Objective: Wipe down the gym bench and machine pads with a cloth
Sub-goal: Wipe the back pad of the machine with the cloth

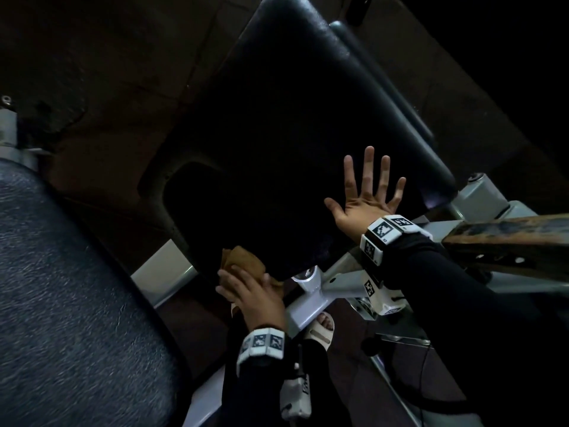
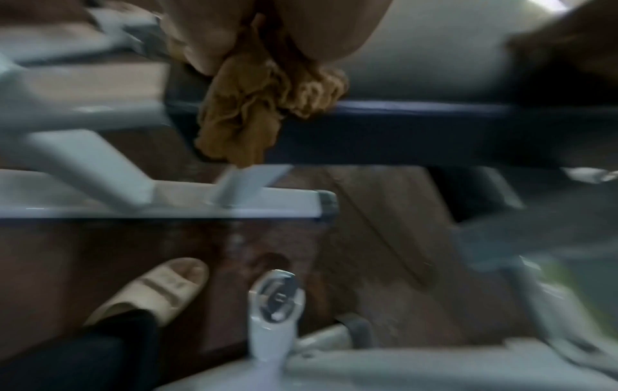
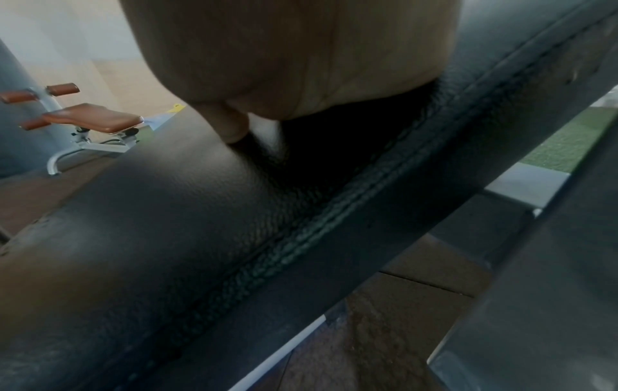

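Note:
A wide black padded bench fills the middle of the head view. My right hand lies flat on its near right part with all fingers spread and straight; the right wrist view shows the palm pressing the black pad beside its stitched seam. My left hand grips a bunched tan cloth at the pad's near edge. In the left wrist view the cloth hangs crumpled from my fingers against the dark edge of the pad.
A second dark speckled pad fills the lower left. Grey metal frame tubes run under the bench, and a worn bar juts in from the right. My sandalled foot stands on the dark brown floor. A brown-padded bench stands far off.

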`<move>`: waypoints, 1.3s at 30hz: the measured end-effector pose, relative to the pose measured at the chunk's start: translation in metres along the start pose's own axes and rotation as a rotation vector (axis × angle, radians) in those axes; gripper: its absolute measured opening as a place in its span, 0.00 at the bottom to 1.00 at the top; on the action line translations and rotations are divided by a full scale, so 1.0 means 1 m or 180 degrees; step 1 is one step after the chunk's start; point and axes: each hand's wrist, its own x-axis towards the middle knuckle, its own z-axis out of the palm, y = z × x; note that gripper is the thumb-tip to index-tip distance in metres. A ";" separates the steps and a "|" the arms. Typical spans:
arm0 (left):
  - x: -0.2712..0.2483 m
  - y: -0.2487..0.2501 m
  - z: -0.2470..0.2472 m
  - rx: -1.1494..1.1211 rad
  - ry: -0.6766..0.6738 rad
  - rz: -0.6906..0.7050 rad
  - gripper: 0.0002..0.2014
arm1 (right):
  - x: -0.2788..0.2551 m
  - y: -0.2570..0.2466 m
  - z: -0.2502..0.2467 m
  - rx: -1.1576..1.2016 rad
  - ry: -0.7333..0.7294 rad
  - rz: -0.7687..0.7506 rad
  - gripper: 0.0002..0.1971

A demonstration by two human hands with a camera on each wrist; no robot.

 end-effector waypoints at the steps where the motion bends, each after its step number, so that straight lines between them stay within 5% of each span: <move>1: -0.008 0.010 0.005 0.0067 -0.0008 0.0272 0.31 | 0.000 0.000 0.000 -0.0010 0.0004 0.0005 0.44; 4: -0.013 0.041 0.013 0.0277 -0.0032 0.0918 0.32 | 0.001 0.000 0.000 -0.0036 0.0030 0.0031 0.43; 8: 0.018 0.059 0.004 0.0347 0.0311 0.0969 0.31 | 0.002 -0.001 0.001 -0.0051 0.0068 0.0044 0.44; 13: 0.052 0.028 -0.011 0.0292 0.0319 0.0578 0.31 | 0.001 -0.001 0.002 -0.0014 0.0084 0.0001 0.43; 20: 0.014 -0.007 -0.004 -0.0014 0.0219 -0.0156 0.30 | 0.001 0.000 0.003 -0.0015 0.0054 -0.0005 0.43; 28: 0.013 0.043 0.003 0.0386 0.0232 0.0820 0.28 | 0.001 -0.001 0.002 0.0002 0.0033 0.0094 0.44; 34: 0.068 0.012 -0.024 -0.0205 0.0233 -0.0682 0.33 | 0.019 -0.035 -0.012 -0.0025 0.0359 0.0001 0.48; 39: 0.088 0.007 -0.039 -0.0779 0.0327 -0.1356 0.32 | 0.035 -0.062 -0.011 0.0060 -0.0008 -0.0048 0.54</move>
